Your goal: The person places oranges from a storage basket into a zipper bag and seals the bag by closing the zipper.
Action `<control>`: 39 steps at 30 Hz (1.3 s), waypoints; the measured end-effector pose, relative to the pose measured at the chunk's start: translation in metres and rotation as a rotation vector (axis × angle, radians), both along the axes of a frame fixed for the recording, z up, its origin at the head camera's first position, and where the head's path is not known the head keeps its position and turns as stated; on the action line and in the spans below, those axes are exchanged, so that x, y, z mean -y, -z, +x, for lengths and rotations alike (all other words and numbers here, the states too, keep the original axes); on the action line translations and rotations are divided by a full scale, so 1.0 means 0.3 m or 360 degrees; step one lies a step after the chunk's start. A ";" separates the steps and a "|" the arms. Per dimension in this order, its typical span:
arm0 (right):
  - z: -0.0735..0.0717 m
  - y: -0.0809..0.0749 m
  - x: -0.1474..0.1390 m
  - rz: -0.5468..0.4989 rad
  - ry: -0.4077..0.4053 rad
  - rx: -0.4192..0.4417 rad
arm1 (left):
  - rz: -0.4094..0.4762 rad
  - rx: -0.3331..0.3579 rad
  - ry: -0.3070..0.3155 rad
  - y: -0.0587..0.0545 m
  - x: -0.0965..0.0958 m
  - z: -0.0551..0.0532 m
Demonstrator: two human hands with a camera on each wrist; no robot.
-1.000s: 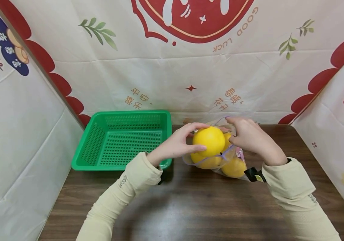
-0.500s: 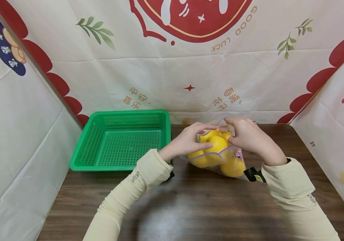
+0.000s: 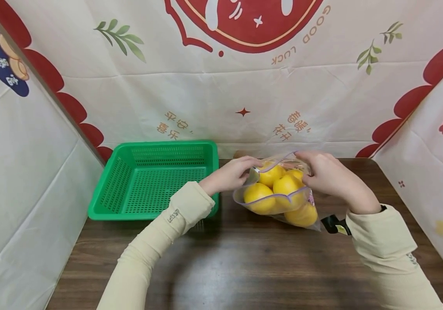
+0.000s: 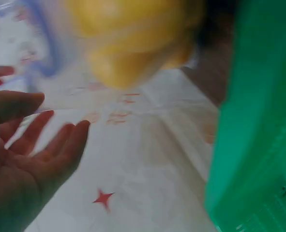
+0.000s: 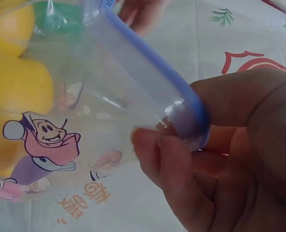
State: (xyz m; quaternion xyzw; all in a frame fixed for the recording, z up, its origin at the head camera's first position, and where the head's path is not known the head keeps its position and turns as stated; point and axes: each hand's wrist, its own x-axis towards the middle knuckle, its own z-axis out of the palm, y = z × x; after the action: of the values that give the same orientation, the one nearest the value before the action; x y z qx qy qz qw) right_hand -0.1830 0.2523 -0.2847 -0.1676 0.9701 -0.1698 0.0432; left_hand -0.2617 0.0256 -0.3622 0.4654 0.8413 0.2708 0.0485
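A clear zip bag [image 3: 299, 198] with a purple-blue seal and cartoon prints lies on the table, its mouth spread apart. Inside are several round yellow fruits [image 3: 285, 185], like oranges. My right hand [image 3: 328, 176] pinches the bag's rim at one corner, thumb against fingers, as the right wrist view shows at the blue seal [image 5: 155, 65]. Over at the left side of the mouth is my left hand [image 3: 231, 174]. The left wrist view shows that hand [image 4: 31, 164] with thumb and fingers apart and nothing between them. Whether its fingertips touch the rim is unclear.
A green plastic basket [image 3: 153, 217] with a perforated floor stands left of the bag, close to my left forearm. The dark wooden table [image 3: 252, 267] runs up to printed cloth walls [image 3: 190, 99] at the back and both sides.
My left hand has let go of a yellow fruit, which now lies in the bag, and has drawn back to the left rim. The mouth is wider; my right hand keeps its pinch.
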 end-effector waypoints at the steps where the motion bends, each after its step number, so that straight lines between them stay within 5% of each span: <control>1: 0.002 0.001 -0.006 -0.0002 -0.0020 -0.0017 | -0.0006 -0.0038 0.0041 0.010 -0.006 -0.008; 6: 0.015 0.006 -0.027 0.0012 -0.0062 -0.0094 | 0.0118 -0.0294 0.0186 0.045 -0.021 -0.014; 11: 0.028 0.015 -0.046 0.0047 -0.0059 -0.0236 | 0.0302 -0.0459 0.0218 0.068 -0.016 0.001; 18: 0.074 0.083 -0.074 -0.0069 -0.0139 -0.0619 | 0.0338 -0.0387 0.0014 0.092 -0.001 0.044; 21: 0.130 0.138 -0.091 -0.0147 -0.0163 -0.0805 | 0.0334 -0.0386 -0.0069 0.096 0.000 0.066; 25: 0.226 0.221 -0.107 -0.0214 -0.0188 -0.0873 | 0.0337 -0.0356 -0.0179 0.096 0.001 0.081; 30: 0.288 0.303 -0.122 -0.0095 -0.0186 -0.1055 | 0.0339 -0.0284 -0.0278 0.081 0.005 0.086; 35: 0.279 0.301 -0.156 -0.0068 -0.0162 -0.1333 | 0.0325 -0.0269 -0.0322 0.053 0.019 0.104; 39: 0.250 0.255 -0.195 -0.0238 -0.0133 -0.1347 | 0.0431 -0.0265 -0.0376 0.011 0.038 0.127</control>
State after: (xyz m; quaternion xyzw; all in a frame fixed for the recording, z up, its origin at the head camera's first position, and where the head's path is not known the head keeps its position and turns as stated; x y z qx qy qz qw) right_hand -0.1080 0.3109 -0.3612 -0.2644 0.8797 -0.1539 -0.3639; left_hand -0.2236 0.0143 -0.3656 0.3866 0.8469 0.3460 -0.1165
